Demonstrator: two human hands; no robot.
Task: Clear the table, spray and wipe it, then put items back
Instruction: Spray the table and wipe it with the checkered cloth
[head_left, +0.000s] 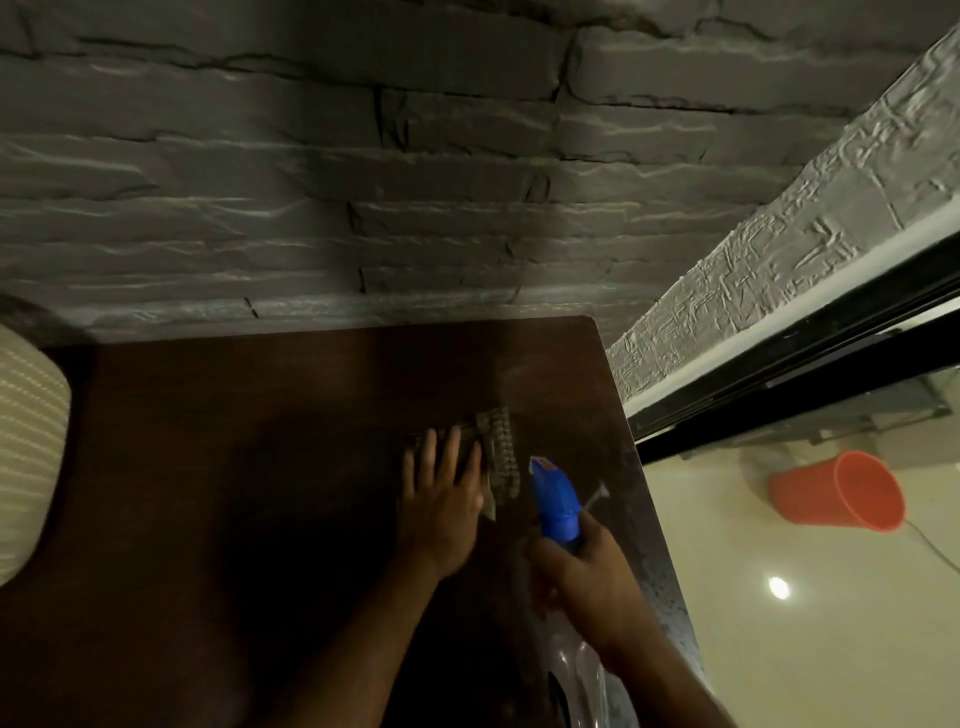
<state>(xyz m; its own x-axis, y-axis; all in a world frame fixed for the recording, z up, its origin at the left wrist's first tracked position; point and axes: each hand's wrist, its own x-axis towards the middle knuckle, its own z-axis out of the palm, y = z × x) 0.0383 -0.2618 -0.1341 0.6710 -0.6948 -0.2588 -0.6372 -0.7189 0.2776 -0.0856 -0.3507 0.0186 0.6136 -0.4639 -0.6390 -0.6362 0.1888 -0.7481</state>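
Note:
A dark brown wooden table fills the lower middle of the head view. My left hand lies flat, fingers straight, pressing a brownish patterned cloth onto the tabletop near its right side. Just right of it, my right hand grips the neck of a spray bottle. The bottle's blue spray head points away from me, over the table. Its clear body runs down beside my wrist. The right strip of the tabletop looks speckled with droplets.
A grey stone-pattern wall stands right behind the table. A cream cushion bulges in at the left edge. To the right, a black-framed ledge borders a glossy cream floor, where an orange bucket lies on its side.

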